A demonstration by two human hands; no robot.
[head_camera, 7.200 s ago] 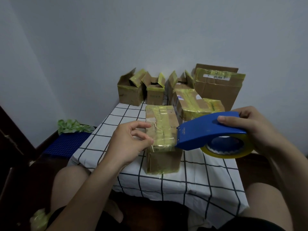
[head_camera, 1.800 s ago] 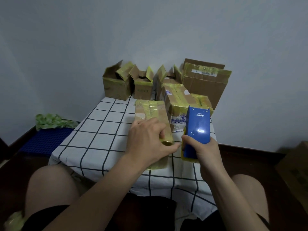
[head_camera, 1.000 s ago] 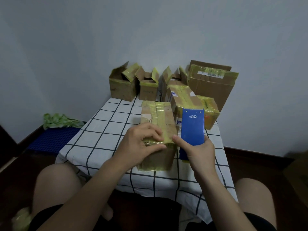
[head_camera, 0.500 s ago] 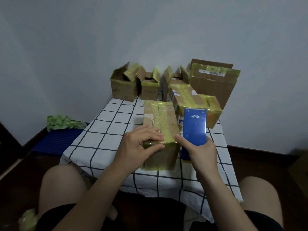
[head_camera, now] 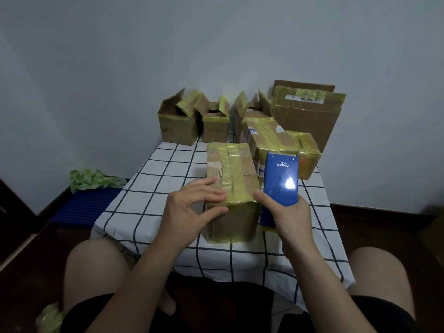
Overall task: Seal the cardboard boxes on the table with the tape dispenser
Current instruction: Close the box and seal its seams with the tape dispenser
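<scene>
A long cardboard box [head_camera: 231,169], its top striped with yellow tape, lies lengthwise on the checked tablecloth [head_camera: 153,188] in front of me. My left hand [head_camera: 192,207] rests on its near left corner, fingers laid over the top edge and thumb against the front face. My right hand [head_camera: 287,218] grips the blue tape dispenser [head_camera: 281,179], which stands upright against the box's right side; my thumb touches the box's near right corner. The yellow tape roll shows only as a sliver under the dispenser.
A taped box [head_camera: 281,140] lies right behind the dispenser. Along the wall stand open-flapped boxes [head_camera: 177,123], [head_camera: 215,123], [head_camera: 249,111] and a large box [head_camera: 307,114]. A blue mat [head_camera: 89,205] and green crumpled material [head_camera: 93,180] lie on the floor to the left.
Since a second ago both hands stay at the box's near end; my left fingers have spread flatter along the top edge. Earlier the dispenser was held sideways in the air.
</scene>
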